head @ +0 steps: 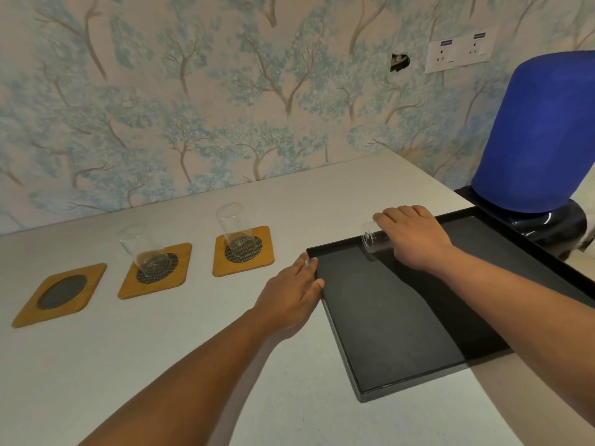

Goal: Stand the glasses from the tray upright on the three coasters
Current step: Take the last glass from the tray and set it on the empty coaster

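Two glasses (146,249) (236,230) already upright on middle and right coasters; left coaster (61,292) bare. Third glass (373,241) on its side at tray's (341,333) far edge, right hand (413,236) wrapped around it. Left hand (289,294) open, flat against tray's left rim.

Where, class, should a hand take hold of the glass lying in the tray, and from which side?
Grip the glass around its straight middle wall, coming from above as the right hand does; it lies on its side in the tray, so the round wall faces up.
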`<control>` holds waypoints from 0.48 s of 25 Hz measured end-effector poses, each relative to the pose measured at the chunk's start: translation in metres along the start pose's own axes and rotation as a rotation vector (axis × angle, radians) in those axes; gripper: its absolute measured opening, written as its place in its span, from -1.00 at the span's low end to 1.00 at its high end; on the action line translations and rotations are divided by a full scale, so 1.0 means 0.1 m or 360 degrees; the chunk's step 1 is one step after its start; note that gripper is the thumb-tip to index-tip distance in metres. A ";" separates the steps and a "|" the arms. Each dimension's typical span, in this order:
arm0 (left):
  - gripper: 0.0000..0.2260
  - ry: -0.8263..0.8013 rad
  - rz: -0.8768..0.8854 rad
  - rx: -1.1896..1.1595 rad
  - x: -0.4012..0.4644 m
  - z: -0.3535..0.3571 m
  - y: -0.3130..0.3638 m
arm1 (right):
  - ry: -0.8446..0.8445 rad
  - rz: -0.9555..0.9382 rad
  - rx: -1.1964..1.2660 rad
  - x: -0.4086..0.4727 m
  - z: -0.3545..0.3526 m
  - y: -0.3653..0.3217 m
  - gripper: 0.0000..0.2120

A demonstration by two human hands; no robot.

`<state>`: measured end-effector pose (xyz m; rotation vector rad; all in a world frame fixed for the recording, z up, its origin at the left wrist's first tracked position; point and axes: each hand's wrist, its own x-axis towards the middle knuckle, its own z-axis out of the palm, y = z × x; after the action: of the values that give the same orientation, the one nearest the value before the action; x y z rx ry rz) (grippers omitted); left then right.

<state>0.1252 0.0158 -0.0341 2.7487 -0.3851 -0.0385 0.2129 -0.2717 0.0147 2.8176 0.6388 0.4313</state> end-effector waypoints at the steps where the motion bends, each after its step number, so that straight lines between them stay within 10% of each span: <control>1: -0.44 0.0007 -0.0022 -0.0085 -0.04 -0.04 -0.05 | 0.0050 -0.0012 0.0023 0.01 -0.06 -0.08 -0.34; 12: -0.62 0.0381 -0.0311 -0.0116 -1.31 -0.79 -1.80 | 0.0514 -0.0288 0.0756 0.43 -0.60 -2.27 -0.29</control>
<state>0.0522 0.2401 -0.0277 2.6684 -0.0486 0.2202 0.1429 -0.0438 0.0183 3.1074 1.1928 0.8027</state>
